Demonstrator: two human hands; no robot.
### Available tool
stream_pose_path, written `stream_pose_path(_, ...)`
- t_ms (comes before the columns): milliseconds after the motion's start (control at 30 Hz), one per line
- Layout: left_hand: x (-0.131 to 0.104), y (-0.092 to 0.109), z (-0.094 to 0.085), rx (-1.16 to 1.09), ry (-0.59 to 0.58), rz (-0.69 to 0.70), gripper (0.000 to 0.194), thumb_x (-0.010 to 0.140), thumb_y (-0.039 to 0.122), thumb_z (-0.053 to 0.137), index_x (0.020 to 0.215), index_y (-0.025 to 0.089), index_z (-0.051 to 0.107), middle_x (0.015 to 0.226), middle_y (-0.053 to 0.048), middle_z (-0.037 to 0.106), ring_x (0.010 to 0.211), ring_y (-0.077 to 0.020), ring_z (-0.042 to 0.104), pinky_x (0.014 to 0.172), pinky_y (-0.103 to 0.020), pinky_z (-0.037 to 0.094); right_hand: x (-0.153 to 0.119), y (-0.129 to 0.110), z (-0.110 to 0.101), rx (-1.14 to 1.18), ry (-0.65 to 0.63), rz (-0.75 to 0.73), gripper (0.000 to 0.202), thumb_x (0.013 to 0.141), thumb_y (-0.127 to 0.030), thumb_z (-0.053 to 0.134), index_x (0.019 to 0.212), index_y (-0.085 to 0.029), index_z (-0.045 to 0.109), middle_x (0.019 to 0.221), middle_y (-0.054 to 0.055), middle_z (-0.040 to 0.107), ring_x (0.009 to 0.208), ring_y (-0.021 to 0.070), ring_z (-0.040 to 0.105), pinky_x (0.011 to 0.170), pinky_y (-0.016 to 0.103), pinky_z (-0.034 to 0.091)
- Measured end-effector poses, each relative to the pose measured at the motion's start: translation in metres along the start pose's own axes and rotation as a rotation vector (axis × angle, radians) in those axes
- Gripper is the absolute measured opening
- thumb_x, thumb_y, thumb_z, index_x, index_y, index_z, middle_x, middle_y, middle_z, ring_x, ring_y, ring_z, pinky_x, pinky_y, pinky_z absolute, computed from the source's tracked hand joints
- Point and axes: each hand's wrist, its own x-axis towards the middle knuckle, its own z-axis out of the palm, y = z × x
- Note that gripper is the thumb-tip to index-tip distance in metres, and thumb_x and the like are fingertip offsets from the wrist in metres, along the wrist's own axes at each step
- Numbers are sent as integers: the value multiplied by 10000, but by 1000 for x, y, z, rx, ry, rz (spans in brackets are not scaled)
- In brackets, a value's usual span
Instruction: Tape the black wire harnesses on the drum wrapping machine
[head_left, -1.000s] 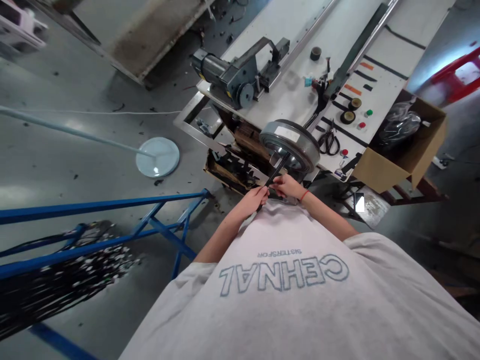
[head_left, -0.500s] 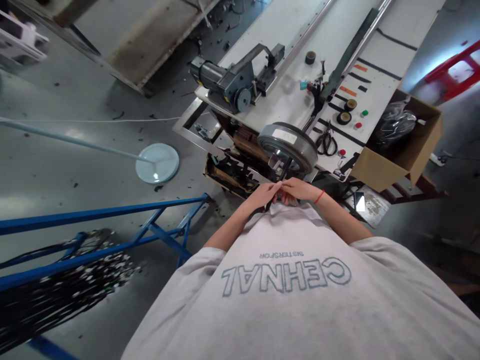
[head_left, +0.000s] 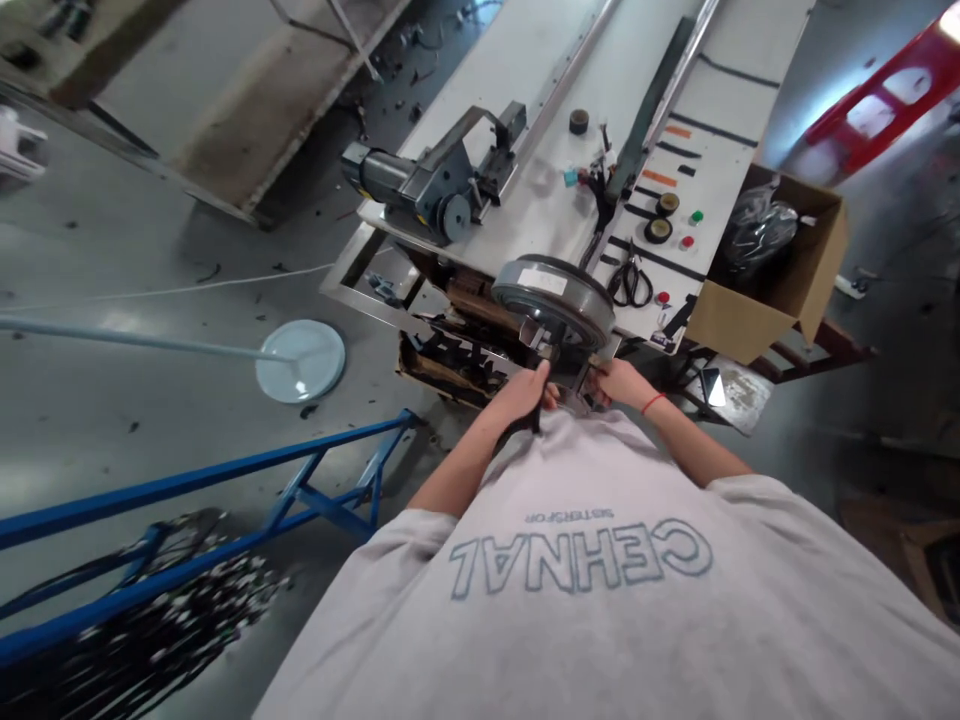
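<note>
My left hand [head_left: 523,392] is closed around a black wire harness just in front of the round wheel of the machine. A dark end of the harness [head_left: 535,418] hangs below its fingers against my shirt. To the right, my right hand [head_left: 622,383] has its fingers pinched together at the near side of the wheel; what they hold is too small to make out. The grey ring-shaped wheel [head_left: 555,292], with a white label, stands at the table's near end. Behind it, black wires [head_left: 602,205] with a teal connector [head_left: 571,178] lie along the table.
On the white table [head_left: 551,215] are a motor unit [head_left: 420,180], tape rolls [head_left: 658,230], black scissors [head_left: 631,284] and coloured buttons [head_left: 688,242]. A cardboard box [head_left: 750,325] stands right. Left are a blue rack [head_left: 225,480] with hanging cables and a round-based stand [head_left: 304,360].
My hands were together in front of the wheel and are now apart, the right one further right. The view has shifted, so the table sits slightly more to the left.
</note>
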Motion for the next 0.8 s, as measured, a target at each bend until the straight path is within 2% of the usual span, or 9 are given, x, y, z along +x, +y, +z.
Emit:
stream_pose_path(100, 35, -16, -3, -193, 123, -125, 457, 950, 530, 489, 781, 161, 697, 692, -100, 704, 674, -203, 674, 702, -315, 527, -13, 2, 1, 349, -71, -40, 311, 962, -215, 449, 670, -177, 550, 466, 16, 607, 338, 103, 507, 401, 187, 392)
stream_pose_path(200, 60, -24, 2, -322, 73, -141, 426, 898, 559, 578, 880, 146, 681, 813, -125, 730, 788, -214, 704, 738, -315, 541, -21, -8, 7, 570, -126, -79, 297, 963, -267, 476, 691, -169, 546, 434, 1, 582, 299, 86, 454, 354, 173, 353)
stream_pose_path(267, 60, -27, 1, -349, 91, -149, 423, 862, 559, 629, 874, 137, 665, 847, -137, 732, 845, -229, 705, 765, -320, 542, -24, -12, 9, 611, -137, -98, 288, 958, -289, 484, 708, -161, 550, 443, 9, 591, 301, 86, 462, 345, 167, 349)
stream_pose_path(400, 15, -32, -15, -28, 223, -12, 393, 764, 497, 742, 941, 154, 666, 1007, -133, 733, 1034, -280, 668, 914, -375, 519, -33, -14, 3, 704, -184, -127, 277, 946, -379, 520, 829, -138, 591, 492, 19, 623, 323, 82, 473, 351, 157, 340)
stream_pose_path(500, -32, -27, -18, -42, 7, 219, 460, 705, 484, 794, 1053, 204, 686, 1312, -122, 645, 1243, -298, 580, 1039, -399, 465, -39, -25, -1, 858, -442, -133, 498, 987, -554, 359, 1082, -132, 604, 489, -1, 600, 301, 86, 405, 330, 167, 287)
stream_pose_path(567, -58, -21, -12, -185, -145, 302, 491, 708, 493, 795, 1100, 217, 689, 1365, -119, 616, 1274, -303, 564, 1055, -399, 458, -40, -37, 1, 913, -603, -111, 642, 994, -621, 210, 1188, -133, 579, 458, -22, 555, 276, 89, 332, 311, 177, 232)
stream_pose_path(600, -68, -18, -9, -247, -155, 303, 510, 715, 497, 789, 1124, 211, 684, 1338, -126, 633, 1254, -306, 580, 1047, -403, 464, -40, -43, 2, 911, -634, -100, 678, 993, -632, 171, 1221, -132, 569, 459, -24, 551, 272, 89, 313, 309, 180, 217)
stream_pose_path(700, -88, -25, -7, -342, -14, 201, 563, 723, 482, 786, 1184, 184, 661, 1233, -132, 691, 1170, -303, 632, 1015, -408, 483, -39, -55, 4, 791, -538, -57, 658, 994, -619, 231, 1335, -128, 507, 547, 11, 637, 300, 91, 379, 324, 187, 257)
stream_pose_path(800, -93, -58, -20, -441, 167, 64, 597, 686, 440, 821, 1196, 183, 647, 1174, -122, 720, 1110, -279, 665, 980, -392, 502, -44, -57, -7, 628, -224, -86, 637, 948, -549, 483, 1430, -138, 417, 666, 37, 707, 397, 109, 529, 380, 193, 359)
